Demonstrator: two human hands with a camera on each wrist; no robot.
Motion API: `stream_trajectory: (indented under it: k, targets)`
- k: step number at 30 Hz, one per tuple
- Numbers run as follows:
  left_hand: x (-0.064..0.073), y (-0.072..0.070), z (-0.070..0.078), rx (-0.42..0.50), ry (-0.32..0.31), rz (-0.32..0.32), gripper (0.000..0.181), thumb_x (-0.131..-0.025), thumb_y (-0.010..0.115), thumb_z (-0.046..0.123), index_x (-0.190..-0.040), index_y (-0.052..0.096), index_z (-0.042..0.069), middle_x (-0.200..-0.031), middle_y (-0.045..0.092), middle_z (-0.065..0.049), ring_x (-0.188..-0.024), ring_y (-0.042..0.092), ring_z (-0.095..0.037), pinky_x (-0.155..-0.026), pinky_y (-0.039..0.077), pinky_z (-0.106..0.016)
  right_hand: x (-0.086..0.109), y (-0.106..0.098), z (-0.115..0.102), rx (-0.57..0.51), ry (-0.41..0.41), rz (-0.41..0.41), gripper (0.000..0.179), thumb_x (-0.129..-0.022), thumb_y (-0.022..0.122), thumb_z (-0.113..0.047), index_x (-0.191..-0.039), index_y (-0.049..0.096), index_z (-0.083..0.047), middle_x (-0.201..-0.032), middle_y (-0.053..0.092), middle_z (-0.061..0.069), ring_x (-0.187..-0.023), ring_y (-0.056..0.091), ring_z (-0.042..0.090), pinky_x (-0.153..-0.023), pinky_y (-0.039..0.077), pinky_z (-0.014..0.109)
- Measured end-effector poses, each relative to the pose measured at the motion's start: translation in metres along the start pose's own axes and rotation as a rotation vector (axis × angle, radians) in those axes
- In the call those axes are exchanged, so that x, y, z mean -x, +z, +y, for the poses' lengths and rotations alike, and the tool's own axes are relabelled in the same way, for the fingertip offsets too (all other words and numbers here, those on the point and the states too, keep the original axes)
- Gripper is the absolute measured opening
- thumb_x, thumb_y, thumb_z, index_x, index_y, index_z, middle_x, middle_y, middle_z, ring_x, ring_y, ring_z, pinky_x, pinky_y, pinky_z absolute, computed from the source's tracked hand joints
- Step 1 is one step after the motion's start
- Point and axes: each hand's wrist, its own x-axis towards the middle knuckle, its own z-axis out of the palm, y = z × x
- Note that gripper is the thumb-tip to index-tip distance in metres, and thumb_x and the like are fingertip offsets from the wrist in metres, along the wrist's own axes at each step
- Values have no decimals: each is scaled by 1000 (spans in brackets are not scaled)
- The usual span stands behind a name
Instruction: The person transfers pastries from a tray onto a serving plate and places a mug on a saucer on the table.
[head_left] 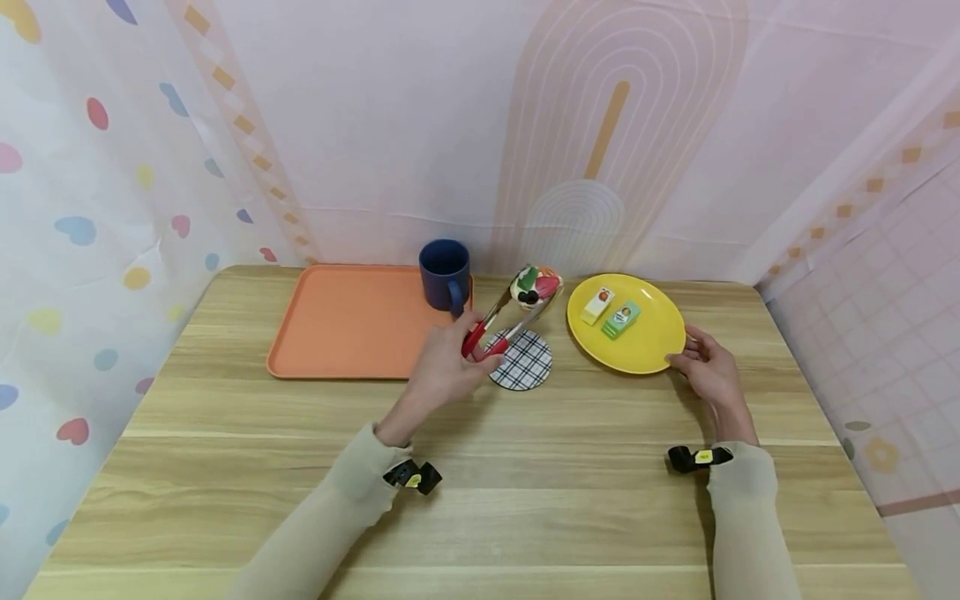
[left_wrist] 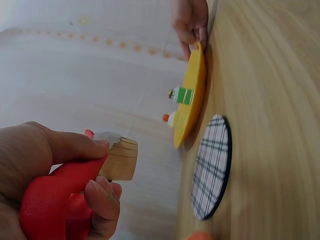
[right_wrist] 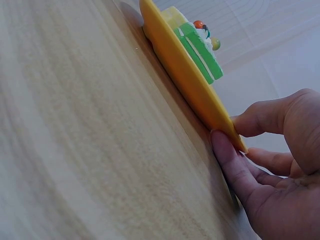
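Note:
My left hand (head_left: 444, 367) grips red-handled tongs (head_left: 474, 338). Between the tongs' tips is a small toy cake (head_left: 537, 287) with a pale top and red, green and black pieces, raised above the table. In the left wrist view, thumb and fingers are around the red handle (left_wrist: 47, 200), with the cake's tan side (left_wrist: 122, 161) just beyond. My right hand (head_left: 711, 372) pinches the right rim of a yellow plate (head_left: 652, 354). On that plate lie a pale yellow toy cake slice (head_left: 597, 307) and a green one (head_left: 621, 321). The right wrist view shows fingers on both faces of the rim.
An orange tray (head_left: 352, 325) lies on the left of the wooden table (head_left: 540, 500). At its back right corner stands a dark blue mug (head_left: 442, 275). A round checked coaster (head_left: 528, 362) lies between tray and plate. A patterned curtain (head_left: 420, 125) borders the back.

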Motion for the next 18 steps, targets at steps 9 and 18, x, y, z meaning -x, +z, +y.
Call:
stream_trajectory:
  k: [9, 18]
  targets:
    - [-3, 19, 12, 1, 35, -40, 52, -86, 82, 21, -130, 60, 4, -76, 64, -3, -61, 53, -13, -52, 37, -24, 1, -1, 0, -1, -5, -1, 74, -97, 68, -12, -161, 31, -9, -144, 50, 15, -101, 52, -1, -79, 48, 6]
    - [-11, 38, 26, -39, 50, -68, 53, -86, 82, 24, -130, 60, 5, -96, 71, -11, -81, 62, -20, -65, 48, -28, 2, 0, -2, -11, 2, -3, 74, -97, 68, -12, -161, 31, -10, -144, 49, 14, -101, 52, 0, -79, 48, 7]
